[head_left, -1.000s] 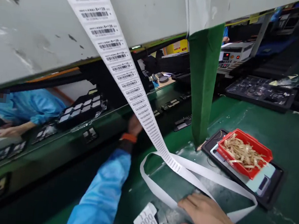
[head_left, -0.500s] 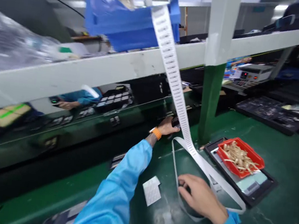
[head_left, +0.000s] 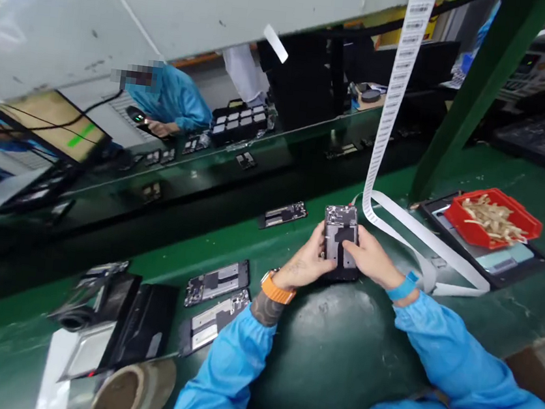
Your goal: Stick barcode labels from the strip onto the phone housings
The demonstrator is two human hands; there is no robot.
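Note:
An opened phone (head_left: 341, 217), with its circuit board and grey inner frame showing, is held upright between both hands above the green bench. My left hand (head_left: 306, 261), below an orange watch band, grips its left edge, the thumb lying across the lower part. On the right edge my right hand (head_left: 375, 259) closes around it, with its thumb pressed on the phone's middle. Behind the hands lies another opened phone (head_left: 285, 214). Two more opened phones, one farther (head_left: 217, 283) and one nearer (head_left: 214, 321), rest left of my left forearm.
A long strip of barcode labels (head_left: 394, 93) hangs down and loops on the bench at right. Beyond it a red tray (head_left: 483, 234) holds pale bands. A tape roll (head_left: 148, 387) stands at front left. Across the bench a person (head_left: 179, 98) in blue holds a device.
My left hand has come back from the far side of the bench and my right hand has joined it; both now hold an opened phone. The view has turned and lowered.

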